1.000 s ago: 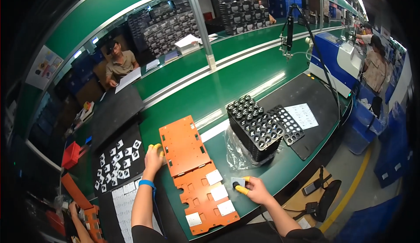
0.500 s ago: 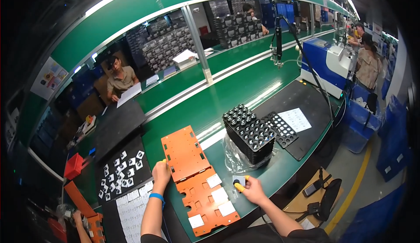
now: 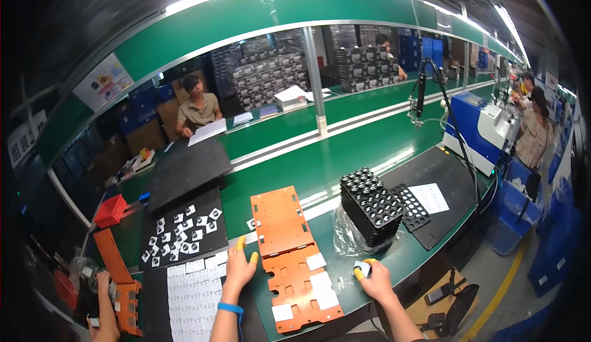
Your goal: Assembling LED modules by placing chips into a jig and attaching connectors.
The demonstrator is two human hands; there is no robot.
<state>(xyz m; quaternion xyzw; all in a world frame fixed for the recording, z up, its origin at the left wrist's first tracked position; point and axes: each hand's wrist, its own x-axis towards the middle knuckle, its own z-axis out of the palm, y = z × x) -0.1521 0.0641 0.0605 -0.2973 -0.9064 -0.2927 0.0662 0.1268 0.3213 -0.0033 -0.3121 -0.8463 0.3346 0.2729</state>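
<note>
My left hand (image 3: 241,267), with yellow finger cots and a blue wrist strap (image 3: 231,309), is left of the orange hinged fixture (image 3: 284,222). Its thumb and forefinger are apart and nothing shows between them. Just beyond the fingertips is a small white square piece (image 3: 251,224), at the fixture's left edge. My right hand (image 3: 377,282), right of the fixture, pinches a small white square plate with a black round part (image 3: 361,270). Several white plates (image 3: 321,282) lie on the fixture's near half.
Stacked black trays (image 3: 371,210) of round parts stand beyond my right hand. White plates with black parts (image 3: 178,237) cover a dark mat at left, above white sheets (image 3: 194,302). A co-worker's hand (image 3: 106,305) works at lower left. A blue-white machine (image 3: 474,123) stands at far right.
The view has shifted, moving the scene right. My left hand has drawn back from the fixture's edge with fingers spread, and a white piece shows there. My right hand still holds its plate.
</note>
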